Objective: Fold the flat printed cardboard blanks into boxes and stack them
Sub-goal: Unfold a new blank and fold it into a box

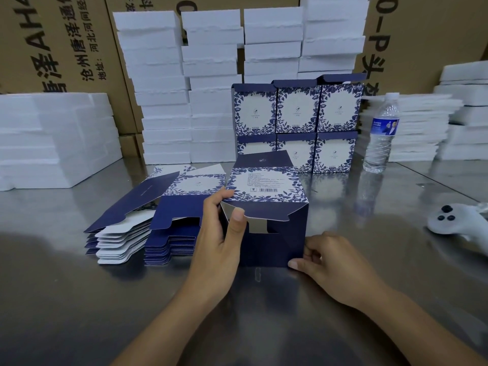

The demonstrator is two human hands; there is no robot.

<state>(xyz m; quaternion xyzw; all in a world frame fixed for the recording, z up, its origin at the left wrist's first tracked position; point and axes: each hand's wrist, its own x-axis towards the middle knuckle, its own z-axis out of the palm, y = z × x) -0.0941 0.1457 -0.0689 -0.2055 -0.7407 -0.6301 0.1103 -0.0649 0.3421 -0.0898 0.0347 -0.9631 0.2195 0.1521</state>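
box between hands: left hand grips edge, right hand pinches corner

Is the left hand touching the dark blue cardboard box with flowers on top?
Touching. The head view shows the left hand gripping the dark blue flowery cardboard box, thumb pressed on its front flap, fingers at its top left corner.

The box hides most of the left hand's fingers, probably tucked behind its side, and much of one stacked box. Its label print is too small to read. The controller runs off the right edge.
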